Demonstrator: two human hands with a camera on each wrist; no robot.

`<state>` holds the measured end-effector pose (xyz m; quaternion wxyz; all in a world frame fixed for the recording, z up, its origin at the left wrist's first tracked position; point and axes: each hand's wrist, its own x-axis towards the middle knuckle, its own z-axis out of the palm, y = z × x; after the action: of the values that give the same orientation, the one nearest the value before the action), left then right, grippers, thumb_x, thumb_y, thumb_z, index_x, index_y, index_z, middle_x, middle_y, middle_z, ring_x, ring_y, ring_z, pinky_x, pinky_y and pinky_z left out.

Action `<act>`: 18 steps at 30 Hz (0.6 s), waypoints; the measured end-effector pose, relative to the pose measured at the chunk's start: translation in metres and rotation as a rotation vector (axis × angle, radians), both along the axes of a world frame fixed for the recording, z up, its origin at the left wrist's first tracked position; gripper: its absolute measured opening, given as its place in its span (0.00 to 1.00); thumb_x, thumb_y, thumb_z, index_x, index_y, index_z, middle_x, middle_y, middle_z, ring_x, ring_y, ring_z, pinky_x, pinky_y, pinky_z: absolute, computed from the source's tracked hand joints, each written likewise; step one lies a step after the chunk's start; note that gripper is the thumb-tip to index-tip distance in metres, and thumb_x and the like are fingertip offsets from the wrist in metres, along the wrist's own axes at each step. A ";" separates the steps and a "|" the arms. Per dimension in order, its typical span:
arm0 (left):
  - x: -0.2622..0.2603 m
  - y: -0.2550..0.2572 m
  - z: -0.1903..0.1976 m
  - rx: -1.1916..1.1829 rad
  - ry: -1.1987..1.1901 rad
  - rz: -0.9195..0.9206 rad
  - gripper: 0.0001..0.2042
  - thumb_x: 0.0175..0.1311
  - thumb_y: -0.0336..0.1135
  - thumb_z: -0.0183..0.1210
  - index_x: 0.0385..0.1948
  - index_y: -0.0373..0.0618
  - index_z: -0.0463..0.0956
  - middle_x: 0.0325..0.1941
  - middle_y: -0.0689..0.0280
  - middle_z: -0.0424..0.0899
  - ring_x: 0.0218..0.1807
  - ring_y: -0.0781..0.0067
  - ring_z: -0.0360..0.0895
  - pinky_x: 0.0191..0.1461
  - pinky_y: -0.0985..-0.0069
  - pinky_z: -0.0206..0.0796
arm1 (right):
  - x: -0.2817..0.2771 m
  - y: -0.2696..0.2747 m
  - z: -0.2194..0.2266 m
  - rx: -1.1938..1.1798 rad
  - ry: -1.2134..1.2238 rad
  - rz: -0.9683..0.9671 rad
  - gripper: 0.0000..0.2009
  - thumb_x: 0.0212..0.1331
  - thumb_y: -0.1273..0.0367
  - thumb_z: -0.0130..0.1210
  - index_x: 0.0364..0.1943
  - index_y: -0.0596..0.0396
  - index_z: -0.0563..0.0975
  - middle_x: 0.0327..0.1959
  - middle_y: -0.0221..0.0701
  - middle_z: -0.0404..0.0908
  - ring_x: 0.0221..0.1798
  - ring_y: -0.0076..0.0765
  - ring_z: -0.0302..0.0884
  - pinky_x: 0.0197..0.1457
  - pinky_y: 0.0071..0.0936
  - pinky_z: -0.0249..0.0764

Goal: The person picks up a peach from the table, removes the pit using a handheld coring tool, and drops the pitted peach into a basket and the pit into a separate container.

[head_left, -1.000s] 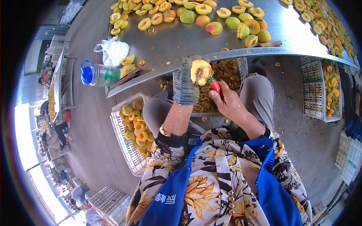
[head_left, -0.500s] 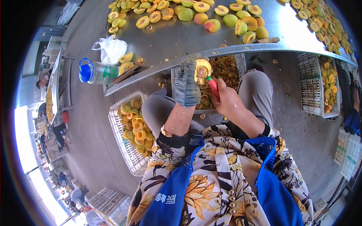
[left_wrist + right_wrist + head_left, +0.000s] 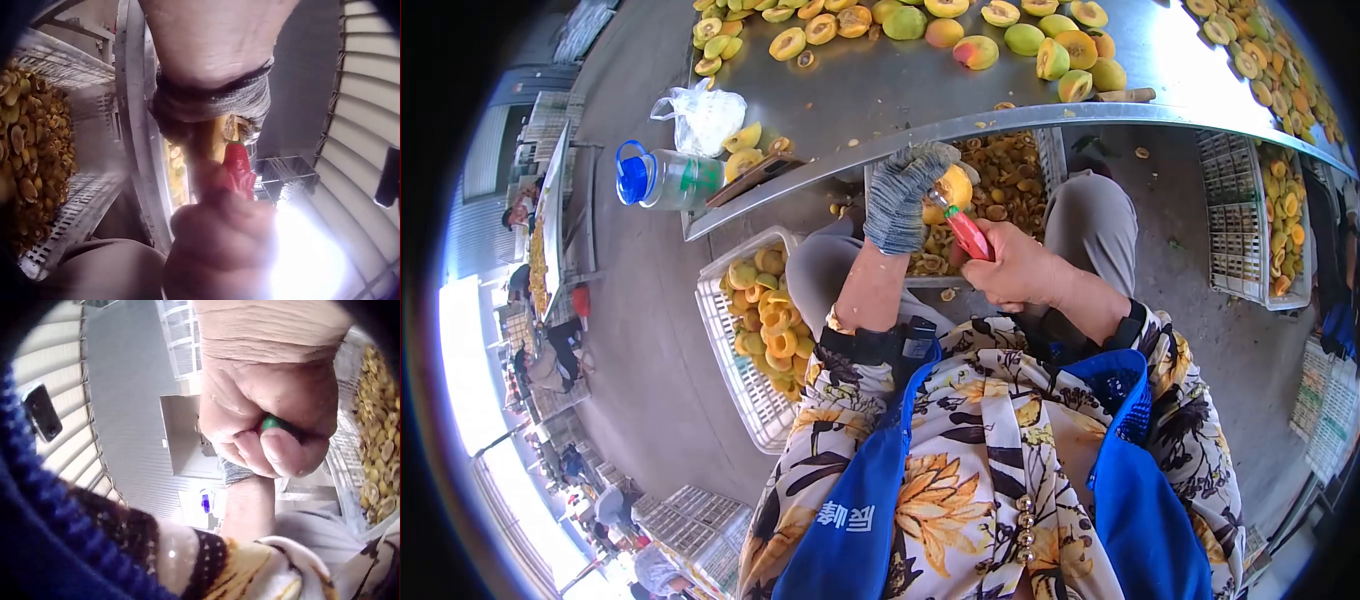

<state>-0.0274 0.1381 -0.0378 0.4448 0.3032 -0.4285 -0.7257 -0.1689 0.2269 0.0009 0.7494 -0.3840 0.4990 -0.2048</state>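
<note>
In the head view my left hand (image 3: 900,205), in a grey knit glove, grips a yellow peach half (image 3: 956,186), its fingers curled over the top. My right hand (image 3: 1022,265) is bare and wraps round the red handle of a pitting tool (image 3: 970,236). This handle has a green collar, and its metal tip meets the peach half; the fruit hides the tip's end. From the left wrist, the red handle (image 3: 237,165) points up toward the glove (image 3: 215,103). In the right wrist view a green handle end (image 3: 275,423) shows between the right hand's curled fingers.
Below the hands, between the knees, stands a crate (image 3: 1052,165) of fruit scraps. Another crate (image 3: 735,375) of peach halves is at the left. The metal table's edge (image 3: 850,160) runs just beyond the hands. On it are peaches (image 3: 975,52), a plastic bag (image 3: 705,118) and a jug (image 3: 670,180).
The peach half, cut face showing before, is now tilted with the gloved fingers folded over it. My right hand has turned, and the tool's metal tip has come into view.
</note>
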 end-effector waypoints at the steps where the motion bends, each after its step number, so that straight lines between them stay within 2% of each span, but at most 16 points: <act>1: 0.001 0.000 -0.001 0.083 0.087 -0.070 0.13 0.54 0.38 0.56 0.33 0.37 0.72 0.29 0.50 0.78 0.27 0.59 0.77 0.29 0.71 0.72 | 0.003 0.001 -0.005 -0.001 -0.004 0.004 0.10 0.47 0.75 0.45 0.36 0.57 0.66 0.14 0.26 0.66 0.10 0.21 0.61 0.11 0.23 0.58; 2: 0.003 0.000 -0.002 0.166 0.174 -0.138 0.14 0.54 0.40 0.56 0.34 0.38 0.72 0.29 0.50 0.78 0.25 0.59 0.77 0.26 0.70 0.72 | 0.007 0.003 -0.015 0.066 -0.183 0.002 0.10 0.48 0.75 0.44 0.36 0.55 0.66 0.14 0.24 0.63 0.09 0.18 0.57 0.10 0.19 0.54; 3: 0.004 0.001 -0.005 0.168 0.170 -0.132 0.14 0.54 0.40 0.56 0.34 0.38 0.72 0.29 0.50 0.78 0.25 0.59 0.77 0.26 0.70 0.72 | 0.011 0.004 -0.020 0.136 -0.361 0.001 0.09 0.49 0.75 0.44 0.37 0.54 0.66 0.13 0.22 0.61 0.09 0.15 0.54 0.09 0.16 0.51; 4: 0.005 0.000 -0.010 0.223 0.219 -0.131 0.14 0.55 0.43 0.55 0.34 0.40 0.71 0.29 0.50 0.78 0.24 0.58 0.76 0.25 0.69 0.71 | 0.013 0.004 -0.017 0.141 -0.364 0.005 0.09 0.49 0.75 0.44 0.37 0.54 0.66 0.13 0.22 0.61 0.09 0.15 0.54 0.09 0.16 0.51; 6: -0.001 -0.001 -0.011 0.272 0.271 -0.127 0.15 0.55 0.45 0.54 0.34 0.41 0.71 0.28 0.50 0.78 0.22 0.58 0.76 0.23 0.69 0.71 | 0.014 0.002 -0.010 0.244 -0.540 -0.036 0.09 0.50 0.76 0.44 0.37 0.53 0.66 0.13 0.21 0.58 0.08 0.14 0.51 0.08 0.16 0.49; 7: -0.006 -0.002 -0.012 0.331 0.199 0.010 0.16 0.56 0.47 0.53 0.34 0.42 0.70 0.29 0.50 0.78 0.22 0.58 0.75 0.23 0.68 0.71 | 0.014 0.001 -0.016 0.244 -0.540 -0.033 0.09 0.50 0.76 0.44 0.37 0.53 0.66 0.13 0.21 0.58 0.08 0.14 0.51 0.08 0.16 0.49; 9: -0.015 -0.005 -0.015 0.425 0.129 0.216 0.18 0.59 0.51 0.48 0.34 0.43 0.70 0.30 0.52 0.78 0.23 0.58 0.76 0.22 0.68 0.71 | 0.013 -0.002 -0.032 0.339 -1.033 -0.134 0.08 0.52 0.75 0.45 0.37 0.53 0.67 0.12 0.21 0.55 0.08 0.13 0.49 0.07 0.15 0.47; 10: -0.017 -0.010 -0.017 0.419 0.132 0.221 0.18 0.59 0.51 0.48 0.34 0.43 0.70 0.30 0.52 0.78 0.23 0.58 0.76 0.22 0.68 0.71 | 0.011 0.002 -0.037 0.336 -1.031 -0.126 0.08 0.52 0.75 0.45 0.37 0.53 0.67 0.12 0.21 0.55 0.08 0.13 0.49 0.07 0.15 0.47; 12: -0.014 -0.016 -0.023 0.582 0.200 0.391 0.18 0.59 0.52 0.48 0.34 0.44 0.70 0.31 0.55 0.79 0.27 0.61 0.77 0.23 0.69 0.71 | 0.011 0.011 -0.038 0.235 -1.297 -0.068 0.07 0.54 0.74 0.46 0.37 0.54 0.67 0.12 0.21 0.54 0.08 0.13 0.48 0.06 0.15 0.46; 14: -0.001 -0.017 -0.019 0.510 0.125 0.404 0.19 0.58 0.53 0.49 0.35 0.45 0.71 0.32 0.58 0.79 0.30 0.64 0.77 0.26 0.71 0.72 | -0.002 0.009 -0.035 0.215 -1.262 -0.053 0.06 0.54 0.73 0.46 0.37 0.53 0.67 0.12 0.21 0.55 0.08 0.14 0.49 0.07 0.15 0.48; 16: 0.009 -0.010 -0.001 0.413 0.082 0.467 0.15 0.57 0.49 0.53 0.32 0.46 0.72 0.29 0.62 0.78 0.26 0.69 0.76 0.20 0.76 0.70 | -0.011 -0.001 -0.035 0.158 -0.734 -0.236 0.06 0.54 0.72 0.47 0.36 0.53 0.68 0.12 0.20 0.56 0.08 0.14 0.50 0.08 0.15 0.49; 17: 0.022 -0.007 0.003 0.324 0.082 0.433 0.15 0.58 0.48 0.52 0.33 0.46 0.72 0.28 0.62 0.78 0.27 0.70 0.76 0.25 0.76 0.71 | -0.011 -0.009 -0.033 0.049 -0.262 -0.156 0.08 0.53 0.68 0.50 0.34 0.55 0.69 0.12 0.26 0.63 0.10 0.22 0.58 0.12 0.22 0.60; 18: 0.037 -0.006 0.000 0.188 0.130 0.467 0.13 0.59 0.45 0.52 0.35 0.45 0.73 0.30 0.63 0.78 0.32 0.70 0.76 0.33 0.75 0.72 | -0.010 -0.010 -0.050 -0.396 0.456 -0.012 0.12 0.49 0.64 0.53 0.31 0.58 0.70 0.16 0.38 0.71 0.17 0.37 0.71 0.24 0.32 0.69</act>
<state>0.0091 0.1322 -0.0376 0.5966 0.3867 -0.2481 -0.6580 -0.1789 0.2168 -0.0490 0.5274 -0.5557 0.6070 -0.2111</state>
